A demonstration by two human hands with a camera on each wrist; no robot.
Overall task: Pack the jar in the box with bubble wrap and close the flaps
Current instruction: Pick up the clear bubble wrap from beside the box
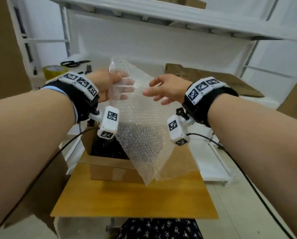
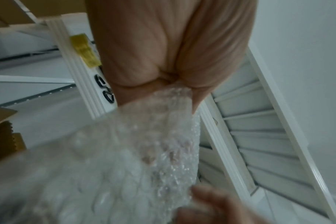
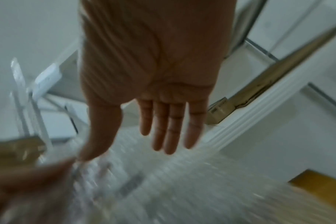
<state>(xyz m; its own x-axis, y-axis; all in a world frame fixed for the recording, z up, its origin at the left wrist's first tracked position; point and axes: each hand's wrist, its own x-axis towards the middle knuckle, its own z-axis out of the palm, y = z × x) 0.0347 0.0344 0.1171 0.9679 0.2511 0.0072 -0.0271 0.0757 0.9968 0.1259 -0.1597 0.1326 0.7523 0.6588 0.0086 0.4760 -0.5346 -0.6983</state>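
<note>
A clear sheet of bubble wrap (image 1: 140, 128) hangs above an open cardboard box (image 1: 109, 168) on a wooden board (image 1: 135, 200). My left hand (image 1: 113, 85) grips the sheet's upper left part, fingers curled round it; the left wrist view shows the bubble wrap (image 2: 125, 159) bunched in that hand (image 2: 163, 60). My right hand (image 1: 163, 90) hovers just right of the sheet, fingers straight and spread, holding nothing; the right wrist view shows this hand (image 3: 163, 113) over blurred bubble wrap (image 3: 163, 181). Something dark (image 1: 108, 149) lies inside the box, partly hidden by the sheet; I cannot tell if it is the jar.
On the white shelf behind lie black scissors (image 1: 75, 63), a yellowish tape roll (image 1: 53, 70) and flat cardboard (image 1: 213, 80) at right. A higher shelf beam (image 1: 161, 16) runs overhead. Cables (image 1: 247, 178) trail from both wrists. White frame parts (image 1: 218, 168) lie right of the board.
</note>
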